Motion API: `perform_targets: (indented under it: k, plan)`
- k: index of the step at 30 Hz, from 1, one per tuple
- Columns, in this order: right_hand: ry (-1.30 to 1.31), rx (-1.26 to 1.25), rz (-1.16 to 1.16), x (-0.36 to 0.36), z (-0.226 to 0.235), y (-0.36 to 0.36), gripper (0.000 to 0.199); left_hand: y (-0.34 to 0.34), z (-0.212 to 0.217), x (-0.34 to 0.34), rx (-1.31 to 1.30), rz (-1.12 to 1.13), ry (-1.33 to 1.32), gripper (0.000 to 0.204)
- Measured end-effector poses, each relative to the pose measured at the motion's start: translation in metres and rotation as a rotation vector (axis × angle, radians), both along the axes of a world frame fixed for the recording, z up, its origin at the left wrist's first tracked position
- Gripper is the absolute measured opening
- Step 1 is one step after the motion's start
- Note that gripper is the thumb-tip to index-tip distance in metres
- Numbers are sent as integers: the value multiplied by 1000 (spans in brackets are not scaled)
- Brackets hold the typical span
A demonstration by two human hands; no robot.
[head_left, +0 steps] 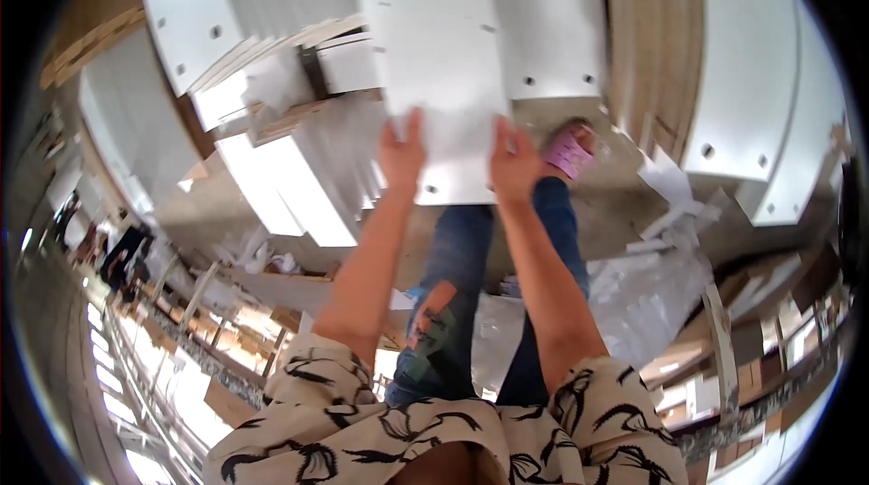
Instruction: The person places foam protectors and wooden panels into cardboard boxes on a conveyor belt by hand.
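A long white panel (444, 77) with small dark holes stretches away from me, its near end just in front of my legs. My left hand (403, 154) grips its left edge, thumb on the top face. On the opposite edge my right hand (513, 159) holds it the same way, fingers partly hidden under the board. Beyond and to the right lies another white panel (552, 23) with two dark holes near its end. Stacked white boards (312, 177) stand close to my left hand.
More stacks of white panels (186, 14) rise at the far left, and brown-edged boards (647, 41) with white panels (742, 77) at the right. Crumpled clear plastic wrap (647, 295) lies on the floor near my right leg. A pink shoe (570, 152) shows beside the panel.
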State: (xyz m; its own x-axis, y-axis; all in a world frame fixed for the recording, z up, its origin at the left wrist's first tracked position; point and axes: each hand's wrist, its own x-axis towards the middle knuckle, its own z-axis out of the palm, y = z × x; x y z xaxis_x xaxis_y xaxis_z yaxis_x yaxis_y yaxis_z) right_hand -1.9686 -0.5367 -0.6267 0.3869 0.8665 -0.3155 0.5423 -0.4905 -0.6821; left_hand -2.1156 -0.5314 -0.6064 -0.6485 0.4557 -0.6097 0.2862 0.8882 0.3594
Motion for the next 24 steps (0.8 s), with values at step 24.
perform_targets:
  k: [24]
  plan:
    - [-870, 158, 325, 362, 159, 36, 69, 115, 145, 182, 451, -215, -716, 56]
